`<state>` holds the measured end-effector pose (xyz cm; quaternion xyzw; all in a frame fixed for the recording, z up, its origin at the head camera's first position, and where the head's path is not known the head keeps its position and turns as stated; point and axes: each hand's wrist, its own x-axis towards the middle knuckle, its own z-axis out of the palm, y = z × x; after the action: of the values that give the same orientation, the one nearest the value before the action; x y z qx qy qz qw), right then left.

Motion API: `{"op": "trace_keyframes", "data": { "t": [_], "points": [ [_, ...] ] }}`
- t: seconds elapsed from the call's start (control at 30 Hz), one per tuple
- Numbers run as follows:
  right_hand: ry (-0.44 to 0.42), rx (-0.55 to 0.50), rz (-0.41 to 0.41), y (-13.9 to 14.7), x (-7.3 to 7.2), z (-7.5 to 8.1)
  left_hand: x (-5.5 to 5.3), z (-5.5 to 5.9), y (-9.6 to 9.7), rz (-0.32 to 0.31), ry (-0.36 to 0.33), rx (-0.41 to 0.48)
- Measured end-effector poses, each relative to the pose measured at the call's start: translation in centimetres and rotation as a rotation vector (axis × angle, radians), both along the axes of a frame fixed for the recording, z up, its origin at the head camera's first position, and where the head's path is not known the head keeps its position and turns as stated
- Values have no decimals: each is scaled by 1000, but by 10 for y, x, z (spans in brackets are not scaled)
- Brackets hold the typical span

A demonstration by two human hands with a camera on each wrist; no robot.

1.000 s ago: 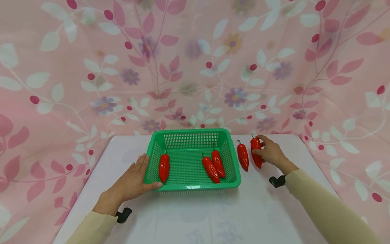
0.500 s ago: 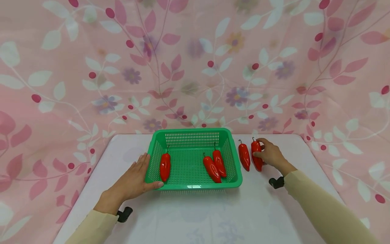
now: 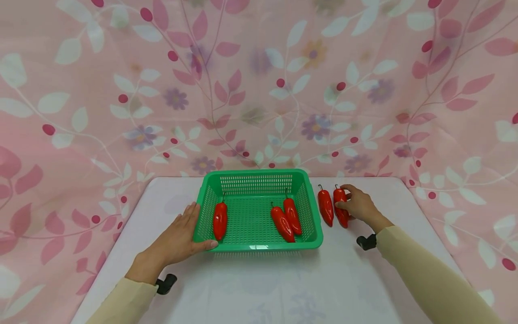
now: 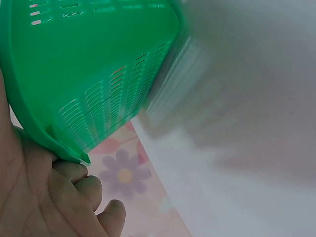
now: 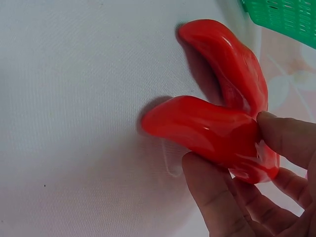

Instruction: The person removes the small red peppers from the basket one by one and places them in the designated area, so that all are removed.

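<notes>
In the head view, my right hand (image 3: 359,206) pinches a red chili pepper (image 3: 340,217) at the table's right. The right wrist view shows thumb and fingers around the stem end of this chili pepper (image 5: 197,121), its tip pointing away from the palm. Just left of it lies another red chili pepper (image 3: 325,209), overlapped by it in the wrist view. My left hand (image 3: 174,238) rests along the left side of a green plastic basket (image 3: 259,247), fingers extended, thumb at the front rim. A single chili pepper (image 3: 220,220) lies at the basket's left; two more chili peppers (image 3: 282,224) lie at its right.
A white cloth covers the table (image 3: 259,283). Behind it hangs a pink curtain (image 3: 259,112) with a leaf and flower print, reaching down to the table's back edge. The basket stands toward the back, in the middle.
My right hand has brought its chili pepper slightly nearer to me and closer to the neighbouring one. The left hand has stayed at the basket, and the head view has shifted a little.
</notes>
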<state>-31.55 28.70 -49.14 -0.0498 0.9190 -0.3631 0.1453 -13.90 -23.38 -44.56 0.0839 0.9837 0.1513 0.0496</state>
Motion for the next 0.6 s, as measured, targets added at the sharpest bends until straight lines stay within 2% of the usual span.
{"op": "trace_keyframes", "data": {
  "t": [0.6],
  "points": [
    [6, -2, -24, -3, -2, -3, 0, 1, 1, 12, -7, 17]
  ]
}}
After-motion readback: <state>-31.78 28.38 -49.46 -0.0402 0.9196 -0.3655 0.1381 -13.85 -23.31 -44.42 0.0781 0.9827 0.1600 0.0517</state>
